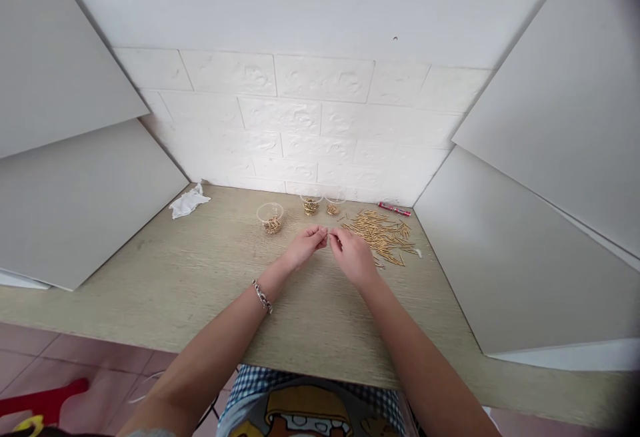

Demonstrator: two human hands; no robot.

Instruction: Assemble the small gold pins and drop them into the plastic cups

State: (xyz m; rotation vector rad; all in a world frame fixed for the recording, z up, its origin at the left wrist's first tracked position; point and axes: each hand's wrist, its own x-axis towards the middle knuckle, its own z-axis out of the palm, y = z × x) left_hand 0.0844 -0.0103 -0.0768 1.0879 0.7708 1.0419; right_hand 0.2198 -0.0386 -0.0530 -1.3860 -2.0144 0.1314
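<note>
White brick-patterned wall (300,117) closes off the far side, with two grey panels (90,204) leaning in on the left and two more panels (515,257) on the right. One wooden table (215,264) with a greenish-brown top spans the space between them.

Two bare hands meet above its middle. The left hand (306,248), with one bracelet (262,296) at its wrist, and the right hand (354,256) are each drawn into a narrow pinch, thumb close against finger. Between their fingertips there appears to be one small thin piece (328,234), though it is too tiny in this view to tell what it is.

Just right of the right hand and beyond it lies one spread of gold rods (377,232), too many and too overlapped to count, loose on the table. One white scrap (418,252) lies at its right edge, and one red tube (395,208) sits at its far side, near the wall.

Three clear cups stand upright: one left cup (261,217), to the far left of the hands, and two far cups (301,201) side by side near the wall. All three hold small gold pieces (273,225). One crumpled tissue (189,202) lies at the far left.
</note>
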